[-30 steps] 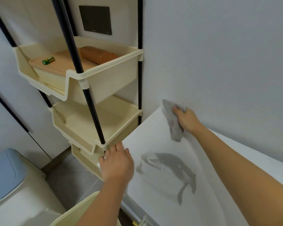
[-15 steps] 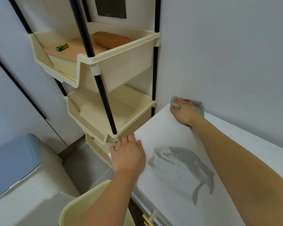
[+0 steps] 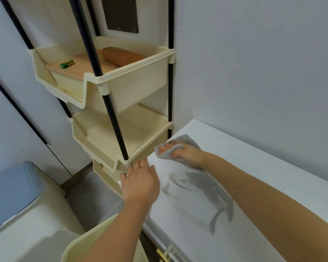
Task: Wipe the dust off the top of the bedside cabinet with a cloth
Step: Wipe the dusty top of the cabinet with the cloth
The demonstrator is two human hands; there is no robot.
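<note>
Since the frame half a second back, our right hand (image 3: pixel 187 155) has drawn the cloth (image 3: pixel 186 139) away from the far corner by the wall (image 3: pixel 254 72) and toward us along the left edge of the bedside cabinet (image 3: pixel 273 163), while our left hand (image 3: pixel 140 183) has kept its place at the near left corner. Nearest to us, the rim of a cream bucket (image 3: pixel 78 242) shows below the left forearm, and a blue-lidded bin (image 3: pixel 9 190) stands further left. The left hand lies flat on the corner of the white surface (image 3: pixel 178 224), its fingers (image 3: pixel 140 165) straight, together and holding nothing. Their tips are just beside a lower corner of the cream rack (image 3: pixel 136 91); we cannot tell whether they touch it. Beyond that hand a grey whale print (image 3: pixel 201 190) marks the surface, and bare white room runs from it to the right and back to the wall. Just past the print, the right hand presses the grey cloth down near the left edge. The cloth lies under the palm, and the fingers (image 3: pixel 164 148) are bent round a fold of it that bunches up between them, with more cloth spreading out toward the wall. The rack stands just beside that edge, close to the cloth. Higher up, its top tray holds a green battery (image 3: pixel 67 63) on a lidded box (image 3: pixel 83 69) and a brown case (image 3: pixel 121 56).
</note>
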